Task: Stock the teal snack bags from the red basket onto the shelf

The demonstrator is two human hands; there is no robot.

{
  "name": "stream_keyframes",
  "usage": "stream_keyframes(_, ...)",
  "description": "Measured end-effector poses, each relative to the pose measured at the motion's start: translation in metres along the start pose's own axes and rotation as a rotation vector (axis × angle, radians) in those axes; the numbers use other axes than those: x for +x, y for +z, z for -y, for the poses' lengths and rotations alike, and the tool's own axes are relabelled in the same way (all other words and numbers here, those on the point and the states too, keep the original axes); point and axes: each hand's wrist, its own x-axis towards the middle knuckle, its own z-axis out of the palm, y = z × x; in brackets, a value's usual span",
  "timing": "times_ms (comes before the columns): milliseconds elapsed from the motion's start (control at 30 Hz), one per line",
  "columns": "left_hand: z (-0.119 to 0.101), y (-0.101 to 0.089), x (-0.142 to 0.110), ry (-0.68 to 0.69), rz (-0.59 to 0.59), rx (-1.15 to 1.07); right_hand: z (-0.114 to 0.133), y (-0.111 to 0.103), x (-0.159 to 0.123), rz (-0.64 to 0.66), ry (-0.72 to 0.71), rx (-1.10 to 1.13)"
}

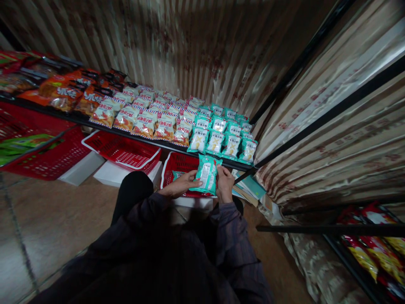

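Observation:
Between my two hands is a teal snack bag (pixel 208 174), its printed white panel facing up. My left hand (pixel 183 184) grips its left side, the thumb lying over the front. At the bag's right edge, my right hand (pixel 225 182) pinches the wrapper. Under the bag stands a red basket (pixel 167 165) with a white rim, and another teal packet (pixel 178 175) shows inside it. Just beyond, rows of matching teal bags (pixel 216 142) stand at the right end of a low black shelf (pixel 152 142).
White-and-red snack bags (pixel 144 123) and orange bags (pixel 66 95) fill the shelf leftward. More red baskets (pixel 126 150) sit below it. A black frame bar (pixel 335 107) and draped curtain (pixel 300 164) border the right. Papers (pixel 253 184) lie on the floor there.

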Motion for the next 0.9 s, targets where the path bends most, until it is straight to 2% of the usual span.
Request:
stream_keyframes(167, 0.003, -0.004, 0.001, 0.000, -0.034, -0.033, 0.003, 0.000, -0.002, 0.101, 0.082, -0.032)
stream_keyframes(333, 0.005, -0.008, 0.007, 0.087, -0.206, -0.064, 0.005, -0.006, -0.022, 0.150, 0.165, -0.041)
stream_keyframes(433, 0.004, -0.008, 0.010, 0.106, -0.267, -0.095, 0.002, -0.009, -0.034, 0.225, 0.236, -0.026)
stream_keyframes(533, 0.002, -0.005, 0.010, 0.108, -0.282, -0.109, -0.004, -0.010, -0.041, 0.276, 0.238, 0.030)
stream_keyframes(900, 0.011, -0.013, 0.009, 0.104, -0.281, -0.220, -0.025, -0.011, -0.035, 0.240, 0.197, 0.122)
